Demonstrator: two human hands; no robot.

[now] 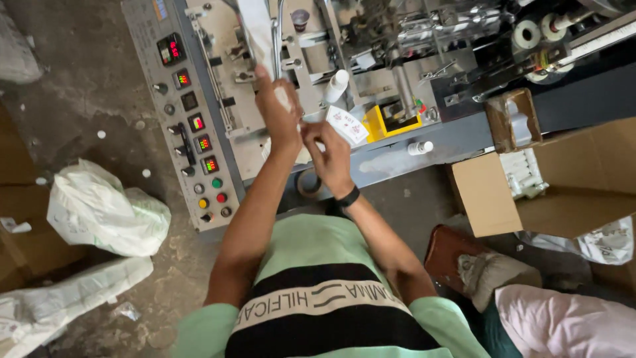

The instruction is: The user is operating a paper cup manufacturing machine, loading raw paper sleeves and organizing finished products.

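Standing at: a packaging machine (pixel 411 73), viewed from above the person's own head, both arms raised toward it.
Floor, far left: white plastic sacks (pixel 106 212) lay on the stained concrete, with brown cardboard at the frame edge.
Control panel (pixel 192 126): grey, at the machine's left end, carrying lit red digital displays, black knobs and green, red and yellow buttons.
Left hand (pixel 278 113): raised upright just right of the panel, fingers closed around a white strip of film (pixel 257 33) that ran up from the hand to the top of the frame.
Right hand (pixel 329 156): just beside the left hand and touching it near the wrist, fingers curled; whether it gripped anything could not be told. A black band sat on its wrist.
Small printed carton (pixel 347 124): white, just beside the right hand's fingertips, resting at the machine's edge.
White bottle (pixel 336 86): lay tilted on the machine above the carton.
Yellow fitting (pixel 391 119): right of the carton, on the machine bed.
Cardboard box (pixel 563 185): open, far right, holding white items packed in rows.
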